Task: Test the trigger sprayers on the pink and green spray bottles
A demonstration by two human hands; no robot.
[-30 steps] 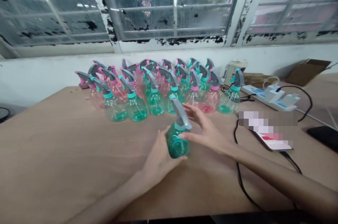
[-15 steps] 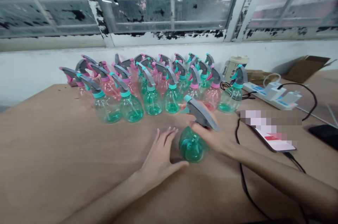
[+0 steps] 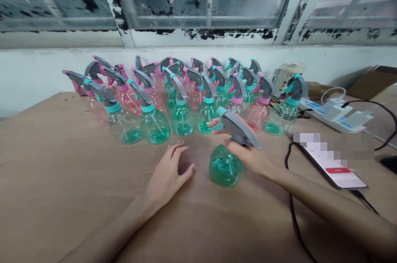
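Observation:
My right hand [image 3: 245, 153] is closed round the neck of a green spray bottle [image 3: 226, 170] with a grey and turquoise trigger head. Green liquid shows inside it, and the bottle leans a little. Left of that bottle, my left hand [image 3: 169, 170] is apart from it, low over the table, fingers loosely spread and holding nothing. Beyond both hands stand several more spray bottles in close rows. Among the front ones are a clear-green bottle [image 3: 155, 124], another green bottle [image 3: 182, 118] and a pink bottle [image 3: 257, 114].
A phone [image 3: 335, 163] on a black cable [image 3: 293, 213] lies to the right on the wooden table [image 3: 62, 180]. Behind it are a power strip with chargers [image 3: 335, 114], a paper coffee cup [image 3: 290, 77] and a cardboard box [image 3: 372, 83]. A white wall and windows rise behind.
My left hand has drawn away to the left from the spray bottle. My right hand still grips it in nearly the same place. The view has shifted slightly.

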